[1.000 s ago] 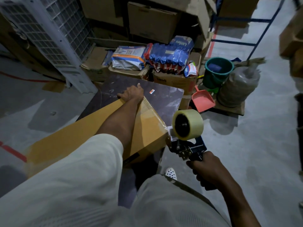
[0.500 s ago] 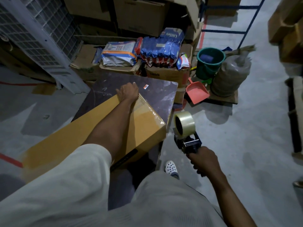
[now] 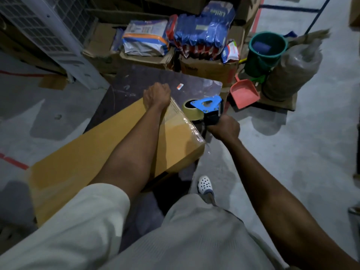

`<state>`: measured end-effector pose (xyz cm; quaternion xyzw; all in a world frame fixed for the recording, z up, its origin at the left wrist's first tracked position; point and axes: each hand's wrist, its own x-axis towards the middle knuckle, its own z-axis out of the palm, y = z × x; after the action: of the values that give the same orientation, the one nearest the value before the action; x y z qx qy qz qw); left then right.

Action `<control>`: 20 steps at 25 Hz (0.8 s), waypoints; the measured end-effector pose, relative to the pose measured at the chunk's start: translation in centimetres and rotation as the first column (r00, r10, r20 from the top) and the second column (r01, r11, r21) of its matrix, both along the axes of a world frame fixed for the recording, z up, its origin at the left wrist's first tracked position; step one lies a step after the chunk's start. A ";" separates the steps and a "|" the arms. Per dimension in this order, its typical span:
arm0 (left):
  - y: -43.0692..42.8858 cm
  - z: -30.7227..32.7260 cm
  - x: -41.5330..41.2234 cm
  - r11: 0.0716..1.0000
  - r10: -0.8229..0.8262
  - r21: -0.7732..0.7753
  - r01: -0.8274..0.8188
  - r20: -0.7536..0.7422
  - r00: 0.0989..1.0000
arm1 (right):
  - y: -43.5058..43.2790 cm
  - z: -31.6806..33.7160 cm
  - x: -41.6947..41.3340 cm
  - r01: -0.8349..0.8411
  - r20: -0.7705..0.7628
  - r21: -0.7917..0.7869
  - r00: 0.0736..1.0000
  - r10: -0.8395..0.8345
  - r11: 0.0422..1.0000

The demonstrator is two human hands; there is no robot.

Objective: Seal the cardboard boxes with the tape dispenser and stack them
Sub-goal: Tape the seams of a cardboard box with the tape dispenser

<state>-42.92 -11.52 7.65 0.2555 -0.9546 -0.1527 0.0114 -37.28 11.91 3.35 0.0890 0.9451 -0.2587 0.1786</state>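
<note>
A long brown cardboard box lies across a dark table, its right end covered in clear tape. My left hand grips the box's far top edge, fingers curled over it. My right hand holds the black handle of a blue tape dispenser, whose tape roll sits just off the box's far right corner. A loose strip of clear tape hangs at the box's near right corner.
Behind the table stand cardboard boxes topped with blue and white bags. A green bucket, a red dustpan and a tied plastic sack sit to the right. A white metal grille leans at the left.
My right hand has lifted the tape dispenser from beside the box's near corner up to its far right end and turned it over. My left hand stays on the far edge.
</note>
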 end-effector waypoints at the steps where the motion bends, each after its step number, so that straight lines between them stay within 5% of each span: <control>1: -0.1 0.2 -0.4 1.000 0.022 0.019 -0.022 0.019 1.000 | -0.7 -0.7 -1.2 -0.022 0.021 -0.008 1.000 0.022 1.000; 6: -1.1 0.1 -2.4 0.998 0.034 0.055 -0.043 0.152 0.988 | -2.1 -3.1 -3.8 0.028 0.170 -0.343 0.985 0.033 0.939; 10: -1.6 0.5 -3.4 0.997 -0.016 0.080 -0.003 0.238 0.971 | -4.6 -0.8 -6.4 0.011 -0.070 -0.519 0.996 -0.055 0.855; 12: -2.4 0.7 -4.2 0.982 -0.046 0.190 -0.010 0.287 0.957 | -8.2 2.8 -7.2 -0.160 -0.132 -0.565 0.986 0.103 0.810; 16: -2.9 0.6 -4.6 0.846 -0.095 0.528 -0.077 0.291 0.952 | -15.2 4.9 -5.0 -0.439 -0.193 -0.346 0.898 0.395 0.829; 20: -5.8 -4.6 -7.6 0.913 -0.046 0.398 -0.094 0.328 0.943 | -15.4 2.1 -1.6 -0.401 -0.264 0.020 0.881 0.392 0.916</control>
<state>-50.53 -17.29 3.05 0.2858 -0.8866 -0.3033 -0.2005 -38.86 -3.51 5.50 -0.1443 0.9538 -0.2427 0.1024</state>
